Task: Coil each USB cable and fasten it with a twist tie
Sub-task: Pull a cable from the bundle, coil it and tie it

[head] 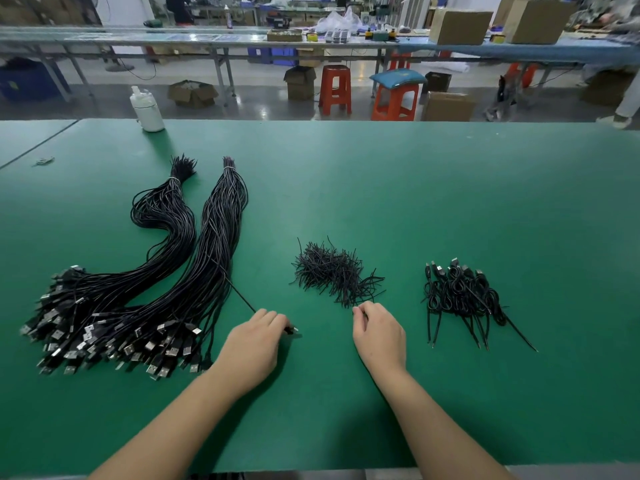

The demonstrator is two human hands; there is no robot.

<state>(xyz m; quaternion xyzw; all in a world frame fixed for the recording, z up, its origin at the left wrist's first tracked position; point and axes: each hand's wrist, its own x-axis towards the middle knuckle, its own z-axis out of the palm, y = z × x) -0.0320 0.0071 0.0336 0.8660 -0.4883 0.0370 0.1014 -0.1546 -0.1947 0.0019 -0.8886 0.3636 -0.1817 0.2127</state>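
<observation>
Your left hand (pixel 254 341) sits low on the green table mat (pixel 450 209), fingers curled round a single black USB cable (pixel 242 299); its plug end pokes out just past your fingertips and the cord runs up-left from the hand into the big bundle. Your right hand (pixel 379 332) is just beside it to the right, knuckles up, fingertips at the near edge of the loose heap of short black twist ties (pixel 332 275); it looks like thumb and forefinger pinch one tie, but the tie itself is too thin to make out for sure. To your left lie two long bundles of straight black USB cables (pixel 145 296), silver plug ends fanned toward you, far ends bound with pale ties and pointing away. To your right, well apart from the tie heap, sits a small pile of coiled black cables (pixel 464 296), tails trailing toward you. Farther back on the left of the mat stands a white plastic bottle (pixel 147 110). Beyond the table edge: orange plastic stools (pixel 335 90), brown cardboard boxes (pixel 460 27), and a long workbench (pixel 173 38) across the room.
</observation>
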